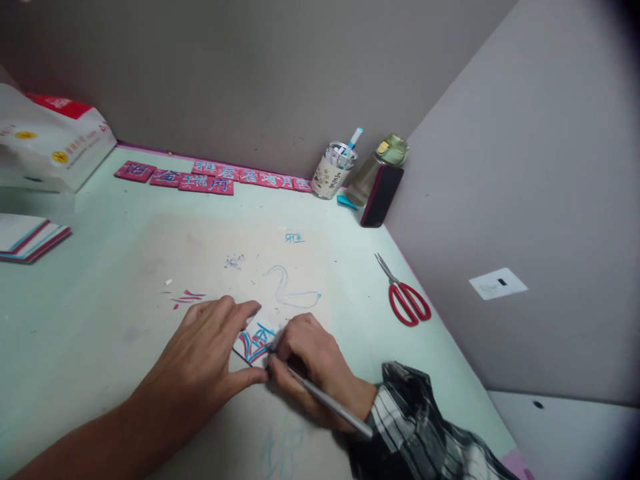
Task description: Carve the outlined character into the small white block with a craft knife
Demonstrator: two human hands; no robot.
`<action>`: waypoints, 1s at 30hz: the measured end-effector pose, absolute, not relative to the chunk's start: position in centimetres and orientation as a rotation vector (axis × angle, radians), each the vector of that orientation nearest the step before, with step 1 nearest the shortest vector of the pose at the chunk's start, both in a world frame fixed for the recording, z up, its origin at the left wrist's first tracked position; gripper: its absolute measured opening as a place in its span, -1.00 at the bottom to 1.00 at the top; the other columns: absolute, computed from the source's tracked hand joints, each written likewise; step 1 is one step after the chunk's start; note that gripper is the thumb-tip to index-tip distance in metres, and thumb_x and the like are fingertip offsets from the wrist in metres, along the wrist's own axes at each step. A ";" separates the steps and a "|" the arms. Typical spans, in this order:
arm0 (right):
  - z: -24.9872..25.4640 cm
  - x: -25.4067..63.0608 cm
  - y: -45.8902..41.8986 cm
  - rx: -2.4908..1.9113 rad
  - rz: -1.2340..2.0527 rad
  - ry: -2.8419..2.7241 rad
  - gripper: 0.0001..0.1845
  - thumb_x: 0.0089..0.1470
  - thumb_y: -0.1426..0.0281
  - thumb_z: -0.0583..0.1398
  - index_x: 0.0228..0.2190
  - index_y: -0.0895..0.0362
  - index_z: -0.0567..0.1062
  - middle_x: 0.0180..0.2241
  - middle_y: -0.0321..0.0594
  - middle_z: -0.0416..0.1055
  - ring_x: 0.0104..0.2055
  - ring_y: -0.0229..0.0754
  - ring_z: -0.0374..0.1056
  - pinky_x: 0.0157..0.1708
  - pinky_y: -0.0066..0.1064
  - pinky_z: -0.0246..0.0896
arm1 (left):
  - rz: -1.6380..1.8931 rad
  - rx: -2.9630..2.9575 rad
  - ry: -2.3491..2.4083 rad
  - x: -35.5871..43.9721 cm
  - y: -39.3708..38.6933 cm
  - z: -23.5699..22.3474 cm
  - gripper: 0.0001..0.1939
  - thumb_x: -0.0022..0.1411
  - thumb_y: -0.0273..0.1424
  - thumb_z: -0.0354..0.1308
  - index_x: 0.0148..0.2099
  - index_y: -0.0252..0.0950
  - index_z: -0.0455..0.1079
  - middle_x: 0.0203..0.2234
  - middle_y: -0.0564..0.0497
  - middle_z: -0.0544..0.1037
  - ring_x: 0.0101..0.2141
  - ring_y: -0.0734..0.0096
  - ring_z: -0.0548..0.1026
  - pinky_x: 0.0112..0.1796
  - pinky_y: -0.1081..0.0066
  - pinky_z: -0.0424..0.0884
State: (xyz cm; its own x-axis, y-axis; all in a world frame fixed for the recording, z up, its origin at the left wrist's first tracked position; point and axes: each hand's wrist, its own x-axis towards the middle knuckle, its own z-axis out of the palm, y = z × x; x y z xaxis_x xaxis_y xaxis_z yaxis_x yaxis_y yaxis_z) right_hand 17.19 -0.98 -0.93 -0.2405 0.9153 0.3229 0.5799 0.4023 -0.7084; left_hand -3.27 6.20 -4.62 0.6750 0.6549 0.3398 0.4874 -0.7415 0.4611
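I have the pale green counter [100, 320] across most of my view, with a dark grey wall [210, 73] along its back and a lighter wall [475, 167] down its right edge; room for moving lies between my right hand [320, 353] and the red-handled metal scissors [407, 297] near that edge.

The big white printed plastic bag [45, 147] is cut off at the left, and I can't make out its contents. Below it, a white, blue and dark red layered stack [30, 240] is cut off too. At the back right, a black phone [383, 197] partly hides an olive-green translucent bottle [370, 170]; beside it, a clear jar with a printed label [327, 173] holds blue and white sticks.

My left hand [213, 340] has thumb and forefinger closed on a small white tile with blue and red strokes [255, 339] — flat on the counter, between both hands. My right fingers are clamped on a slim silver tool [330, 400] — its tip is at the tile, hard to make out.
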 end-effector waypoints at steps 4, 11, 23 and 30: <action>-0.9 17.3 -1.1 -1.391 0.758 -1.758 -0.76 0.21 0.44 0.22 -0.46 0.06 0.28 -0.47 -0.32 0.37 -0.37 -0.21 0.25 -0.28 -0.31 0.17 | 0.616 2.522 0.854 -4.3 6.8 -5.0 -0.31 0.15 -0.16 0.43 0.24 -0.09 0.24 -0.10 -0.01 0.48 -0.10 0.06 0.46 -0.10 0.19 0.34; -0.9 17.4 -1.2 -1.473 0.813 -1.668 -0.77 0.16 0.43 0.24 -0.49 0.07 0.31 -0.47 -0.32 0.37 -0.37 -0.20 0.22 -0.31 -0.31 0.12 | 0.418 2.473 0.892 -4.9 7.5 -4.1 -0.60 0.15 -0.30 0.40 -0.01 -0.15 0.36 -0.27 0.08 0.48 -0.24 0.19 0.45 -0.17 0.23 0.30; -0.7 17.1 -1.1 -1.510 0.847 -1.626 -0.78 0.17 0.41 0.22 -0.49 0.07 0.32 -0.49 -0.32 0.35 -0.37 -0.20 0.23 -0.33 -0.32 0.11 | 0.655 2.679 0.911 -3.4 6.7 -4.0 -0.41 -0.06 -0.11 0.56 -0.24 -0.21 0.23 -0.34 0.07 0.36 -0.30 0.15 0.37 -0.17 0.14 0.22; -0.4 17.2 -1.2 -1.455 0.864 -1.649 -0.77 0.18 0.41 0.22 -0.48 0.07 0.31 -0.48 -0.31 0.36 -0.35 -0.19 0.24 -0.32 -0.32 0.11 | 0.627 2.659 0.927 -3.4 6.6 -4.2 -0.43 -0.03 -0.11 0.54 -0.24 -0.20 0.24 -0.33 0.06 0.37 -0.28 0.12 0.37 -0.17 0.14 0.20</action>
State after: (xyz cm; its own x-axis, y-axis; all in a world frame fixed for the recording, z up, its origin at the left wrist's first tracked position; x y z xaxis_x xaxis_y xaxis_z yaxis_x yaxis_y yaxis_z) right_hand 17.20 -1.19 -0.44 -0.0622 0.9925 0.1048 0.4789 0.1218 -0.8694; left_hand -3.44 6.60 -4.17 0.7038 0.6380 0.3125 0.5277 -0.7640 0.3711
